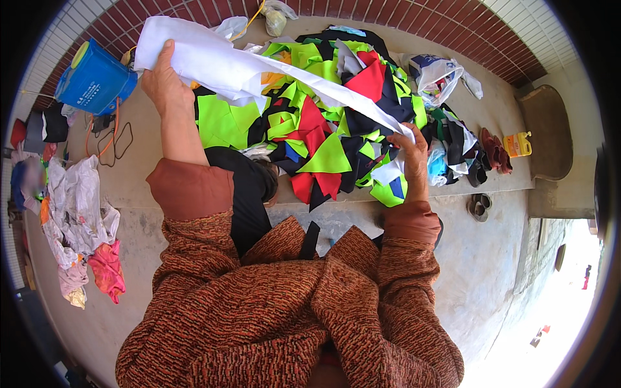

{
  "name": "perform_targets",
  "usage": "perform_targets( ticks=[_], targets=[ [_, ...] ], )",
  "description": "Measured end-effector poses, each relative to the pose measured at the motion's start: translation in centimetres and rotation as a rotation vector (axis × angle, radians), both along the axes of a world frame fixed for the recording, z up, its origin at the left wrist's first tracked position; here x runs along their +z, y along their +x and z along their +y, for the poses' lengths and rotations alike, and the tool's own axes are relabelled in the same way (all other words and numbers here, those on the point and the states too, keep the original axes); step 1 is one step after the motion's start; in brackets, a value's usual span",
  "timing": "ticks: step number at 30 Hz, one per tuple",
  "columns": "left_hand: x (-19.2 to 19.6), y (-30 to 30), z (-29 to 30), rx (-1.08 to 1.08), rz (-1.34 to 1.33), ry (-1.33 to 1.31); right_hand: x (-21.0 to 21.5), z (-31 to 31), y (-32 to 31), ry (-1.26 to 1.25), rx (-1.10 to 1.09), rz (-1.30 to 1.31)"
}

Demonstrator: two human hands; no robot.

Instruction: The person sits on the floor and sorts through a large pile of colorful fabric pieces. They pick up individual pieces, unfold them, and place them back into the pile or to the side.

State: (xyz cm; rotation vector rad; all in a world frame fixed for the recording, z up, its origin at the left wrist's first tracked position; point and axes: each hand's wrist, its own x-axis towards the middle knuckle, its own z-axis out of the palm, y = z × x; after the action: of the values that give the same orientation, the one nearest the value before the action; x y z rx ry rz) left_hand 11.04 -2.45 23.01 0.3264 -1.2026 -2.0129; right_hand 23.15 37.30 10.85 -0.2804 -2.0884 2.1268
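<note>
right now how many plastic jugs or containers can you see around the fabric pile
2. A blue container lies at the upper left, beyond the left hand. A small yellow jug stands at the right, next to the shoes. Others may be hidden under the fabric scraps.

A red brick wall [362, 13] is seen at the back. A grey concrete floor [479, 258] is lit by bright sun on the right.
</note>
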Motion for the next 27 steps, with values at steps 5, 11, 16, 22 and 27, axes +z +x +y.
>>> perform_targets(
  ticks=[5,11,16,22,27],
  targets=[
    [-0.5,-0.4,-0.6,0.010,-0.048,0.009,-1.3,1.3,0.1,-0.335,0.156,-0.126],
    [-1.1,-0.4,0.4,-0.148,-0.086,-0.052,-2.1,0.5,-0.3,-0.850,0.411,-0.086],
    [-1.2,0.1,3.0,-0.350,-0.136,-0.152,-1.9,-1.3,-0.5,-0.913,0.374,-0.127],
    [-1.6,1.4,6.2,-0.534,-0.213,-0.311,-1.0,-3.6,-0.2,-0.808,0.349,0.018],
    [-2.8,2.5,9.7,-0.817,-0.269,-0.321,1.0,-5.4,0.4,-0.932,0.390,0.064]
  ],
)
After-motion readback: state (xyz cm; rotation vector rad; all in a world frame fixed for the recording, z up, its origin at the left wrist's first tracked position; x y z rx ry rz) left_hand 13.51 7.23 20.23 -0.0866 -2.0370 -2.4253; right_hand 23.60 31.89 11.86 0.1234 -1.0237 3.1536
